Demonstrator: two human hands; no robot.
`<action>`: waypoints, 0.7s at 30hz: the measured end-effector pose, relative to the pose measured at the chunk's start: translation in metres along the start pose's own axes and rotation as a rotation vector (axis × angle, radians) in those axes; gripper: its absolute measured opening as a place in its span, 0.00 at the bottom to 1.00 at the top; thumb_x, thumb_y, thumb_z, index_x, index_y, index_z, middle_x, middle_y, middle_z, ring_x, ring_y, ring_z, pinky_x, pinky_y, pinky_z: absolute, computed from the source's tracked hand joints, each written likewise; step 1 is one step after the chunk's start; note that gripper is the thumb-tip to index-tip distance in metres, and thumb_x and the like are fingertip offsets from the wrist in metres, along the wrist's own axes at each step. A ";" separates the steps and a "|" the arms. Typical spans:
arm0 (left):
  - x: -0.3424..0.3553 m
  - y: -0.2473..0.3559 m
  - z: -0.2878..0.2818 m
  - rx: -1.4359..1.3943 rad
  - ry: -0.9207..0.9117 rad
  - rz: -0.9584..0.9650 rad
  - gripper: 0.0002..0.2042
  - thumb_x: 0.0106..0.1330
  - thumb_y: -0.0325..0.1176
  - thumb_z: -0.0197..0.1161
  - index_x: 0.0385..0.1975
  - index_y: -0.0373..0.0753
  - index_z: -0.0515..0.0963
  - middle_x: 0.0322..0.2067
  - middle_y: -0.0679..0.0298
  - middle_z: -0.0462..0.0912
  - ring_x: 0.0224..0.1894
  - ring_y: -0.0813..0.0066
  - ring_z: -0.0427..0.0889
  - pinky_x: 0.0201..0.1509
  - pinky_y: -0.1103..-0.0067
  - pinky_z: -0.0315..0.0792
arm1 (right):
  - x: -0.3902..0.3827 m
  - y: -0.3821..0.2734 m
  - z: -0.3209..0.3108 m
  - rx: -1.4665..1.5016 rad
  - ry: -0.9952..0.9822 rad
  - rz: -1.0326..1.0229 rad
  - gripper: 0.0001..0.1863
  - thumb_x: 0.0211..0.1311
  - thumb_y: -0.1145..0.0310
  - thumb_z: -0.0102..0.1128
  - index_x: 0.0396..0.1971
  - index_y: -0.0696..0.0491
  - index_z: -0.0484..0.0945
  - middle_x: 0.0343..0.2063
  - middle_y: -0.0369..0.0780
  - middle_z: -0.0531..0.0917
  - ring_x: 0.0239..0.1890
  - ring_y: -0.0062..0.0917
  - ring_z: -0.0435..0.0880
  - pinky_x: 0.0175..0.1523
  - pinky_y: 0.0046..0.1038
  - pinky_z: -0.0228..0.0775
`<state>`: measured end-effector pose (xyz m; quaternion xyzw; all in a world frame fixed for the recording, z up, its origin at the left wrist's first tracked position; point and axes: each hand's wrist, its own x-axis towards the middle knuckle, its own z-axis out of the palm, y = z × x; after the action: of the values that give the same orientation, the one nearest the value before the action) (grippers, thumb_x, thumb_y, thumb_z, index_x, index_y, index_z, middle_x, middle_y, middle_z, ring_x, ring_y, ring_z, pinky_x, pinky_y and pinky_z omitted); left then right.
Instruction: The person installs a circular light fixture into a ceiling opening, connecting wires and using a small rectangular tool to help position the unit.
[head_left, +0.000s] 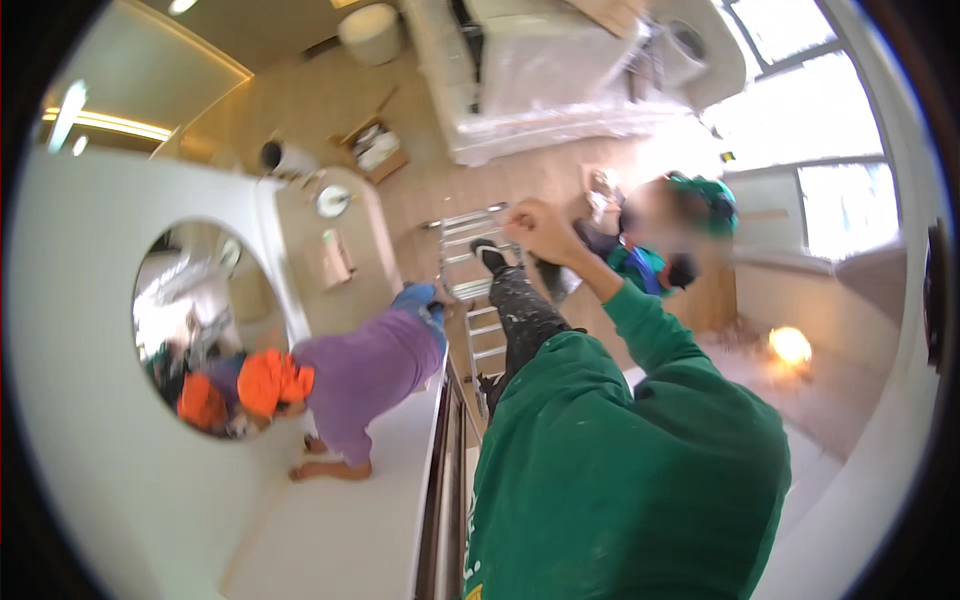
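Observation:
I look down from high up on a metal ladder (470,262). My right arm in a green sleeve reaches forward, and my right hand (542,230) is closed in a fist at the right end of the ladder's top rung, apparently gripping it. My dark paint-speckled trouser leg (520,312) runs down to a black shoe (489,256) standing on a rung. My green sweatshirt fills the lower middle. My left hand is out of sight.
A person in a purple top and orange cap (355,372) leans on a white counter (340,520) below a round mirror (205,320). Another person in a green cap (680,225) stands beyond the ladder. Plastic-wrapped furniture (550,80) sits on the floor, and bright windows (840,190) are at right.

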<state>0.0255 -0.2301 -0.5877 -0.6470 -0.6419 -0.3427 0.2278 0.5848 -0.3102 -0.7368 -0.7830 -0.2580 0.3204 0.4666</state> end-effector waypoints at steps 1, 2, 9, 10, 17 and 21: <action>-0.029 0.043 0.017 -0.142 -0.143 -0.073 0.27 0.75 0.46 0.56 0.63 0.30 0.68 0.56 0.41 0.74 0.55 0.46 0.78 0.58 0.55 0.74 | 0.006 -0.004 -0.002 -0.033 -0.039 -0.037 0.11 0.59 0.62 0.68 0.33 0.55 0.86 0.31 0.41 0.85 0.32 0.25 0.83 0.38 0.30 0.75; -0.060 0.085 0.036 -0.155 -0.170 -0.095 0.27 0.75 0.46 0.56 0.63 0.30 0.68 0.56 0.41 0.74 0.55 0.46 0.78 0.58 0.55 0.74 | 0.014 -0.005 -0.006 -0.132 -0.055 -0.134 0.10 0.60 0.65 0.66 0.35 0.56 0.86 0.33 0.42 0.85 0.34 0.28 0.84 0.39 0.31 0.75; -0.113 0.322 0.203 -0.675 -0.944 -0.156 0.26 0.75 0.43 0.57 0.64 0.30 0.68 0.57 0.42 0.73 0.56 0.47 0.77 0.60 0.57 0.73 | 0.034 0.001 -0.016 0.010 -0.016 0.066 0.10 0.67 0.69 0.61 0.40 0.59 0.85 0.34 0.43 0.86 0.35 0.23 0.83 0.40 0.28 0.73; -0.122 0.335 0.211 -0.690 -0.944 -0.197 0.26 0.74 0.43 0.57 0.64 0.30 0.67 0.58 0.42 0.73 0.57 0.48 0.77 0.60 0.57 0.73 | 0.045 0.004 -0.022 0.009 -0.037 0.065 0.10 0.67 0.70 0.60 0.40 0.60 0.85 0.34 0.43 0.87 0.35 0.23 0.83 0.41 0.27 0.73; -0.103 0.382 0.241 -0.669 -1.021 -0.182 0.25 0.74 0.40 0.57 0.64 0.30 0.67 0.59 0.43 0.72 0.58 0.49 0.76 0.61 0.58 0.73 | 0.077 -0.026 -0.051 0.020 -0.072 0.120 0.12 0.65 0.66 0.63 0.39 0.60 0.85 0.32 0.42 0.87 0.33 0.24 0.83 0.39 0.28 0.73; -0.095 0.393 0.235 -0.676 -1.032 -0.190 0.25 0.73 0.38 0.57 0.64 0.30 0.67 0.59 0.43 0.72 0.59 0.50 0.76 0.61 0.59 0.73 | 0.106 -0.064 -0.072 -0.007 -0.099 0.063 0.12 0.63 0.66 0.64 0.39 0.59 0.85 0.31 0.42 0.86 0.32 0.26 0.83 0.40 0.29 0.74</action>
<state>0.4544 -0.1504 -0.7560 -0.7055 -0.5802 -0.1888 -0.3605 0.7019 -0.2493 -0.6814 -0.7756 -0.2571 0.3723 0.4401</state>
